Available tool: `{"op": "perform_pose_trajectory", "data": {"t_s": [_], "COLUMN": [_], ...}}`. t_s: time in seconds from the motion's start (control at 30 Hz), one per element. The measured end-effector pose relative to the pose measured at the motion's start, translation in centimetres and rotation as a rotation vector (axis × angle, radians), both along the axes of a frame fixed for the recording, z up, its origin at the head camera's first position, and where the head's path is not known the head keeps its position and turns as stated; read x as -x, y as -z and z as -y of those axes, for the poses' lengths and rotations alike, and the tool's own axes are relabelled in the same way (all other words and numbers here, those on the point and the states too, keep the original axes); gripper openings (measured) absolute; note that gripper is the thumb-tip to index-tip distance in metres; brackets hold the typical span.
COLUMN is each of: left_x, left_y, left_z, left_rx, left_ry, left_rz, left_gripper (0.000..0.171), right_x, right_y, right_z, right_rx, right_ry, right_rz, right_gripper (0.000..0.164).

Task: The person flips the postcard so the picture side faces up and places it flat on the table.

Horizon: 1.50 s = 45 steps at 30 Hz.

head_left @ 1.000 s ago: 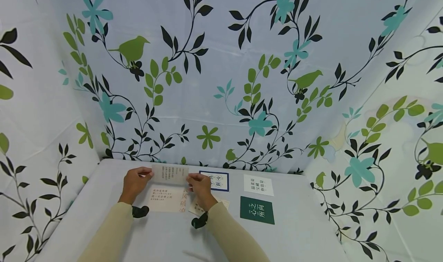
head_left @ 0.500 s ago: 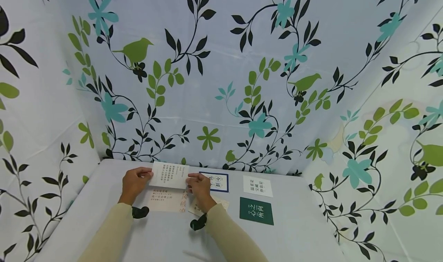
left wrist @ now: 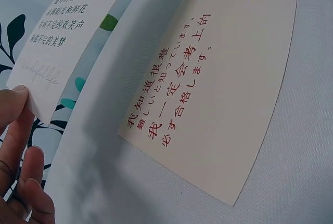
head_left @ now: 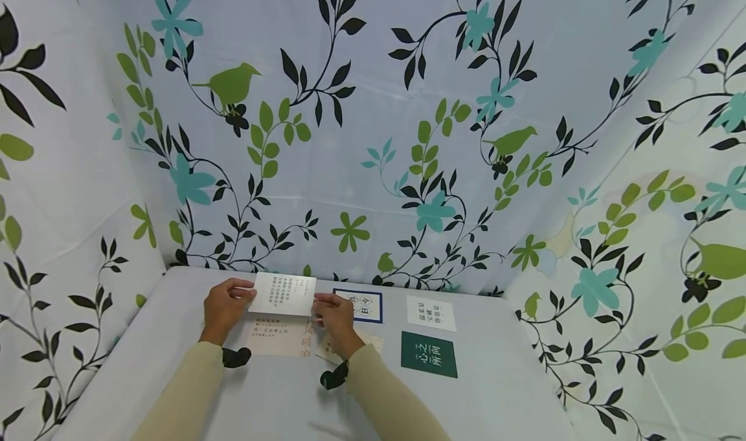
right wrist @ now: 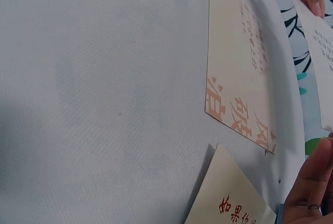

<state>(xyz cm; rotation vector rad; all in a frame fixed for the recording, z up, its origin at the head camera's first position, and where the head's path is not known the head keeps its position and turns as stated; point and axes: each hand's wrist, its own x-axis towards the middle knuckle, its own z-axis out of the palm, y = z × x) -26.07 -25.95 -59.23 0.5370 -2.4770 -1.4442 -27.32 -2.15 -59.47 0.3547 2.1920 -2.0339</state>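
Note:
A white card (head_left: 283, 294) with dark printed writing is held up above the table by both hands. My left hand (head_left: 225, 306) pinches its left edge; in the left wrist view the thumb (left wrist: 14, 98) lies over a lower corner. My right hand (head_left: 335, 321) pinches the opposite edge, its fingers partly cut off in the right wrist view. Just below the held card lies a beige card (left wrist: 229, 104) with red writing, flat on the table. A cream card (right wrist: 226, 193) with red characters lies partly under the right hand and wrist in the head view.
Right of the hands lie a blue-bordered card (head_left: 367, 306), a white card with black characters (head_left: 431, 313) and a dark green card (head_left: 429, 354). The white table (head_left: 495, 389) ends at a patterned cloth backdrop (head_left: 373, 201) behind and at both sides.
The held card has tilted so its face looks brighter and its writing shows more clearly. Both hands have stayed nearly in place, still gripping its edges. The head view has shifted slightly.

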Motion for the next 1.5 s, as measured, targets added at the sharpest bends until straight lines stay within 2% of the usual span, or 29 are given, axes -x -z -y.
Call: {"op": "perform_pose_trajectory", "data": {"t_s": [0.33,0.63,1.07,1.23,1.4,1.5], "left_x": [-0.1,0.1,0.7,0.7,0.8,0.7], "left_y": [0.2,0.5,1.2,1.1,1.3,1.6], "left_z": [0.5,1.1,1.7,1.6,1.5,1.4], "left_rx": [0.004,-0.006,0.009,-0.018,0.011,0.033], "left_ry": [0.029,0.115,0.216,0.223,0.208,0.176], "left_rz": [0.020,0.052,0.063,0.101,0.105,0.106], "left_gripper": [0.032,0.044,0.060,0.066,0.066,0.063], "right_x": [0.0,0.2,1.3,1.2,0.6,0.3], "right_y": [0.8,0.8,1.8,1.6,1.2,1.1], "right_z": [0.2,0.6,1.4,1.4,1.4,1.4], "right_rx": [-0.039,-0.038,-0.076,-0.062,-0.048,-0.045], "right_ry": [-0.035,-0.047,-0.057,-0.045,-0.048,-0.042], "right_rz": [0.029,0.036,0.053,0.065,0.053,0.060], "right_gripper": [0.032,0.041,0.040,0.037,0.034,0.032]}}
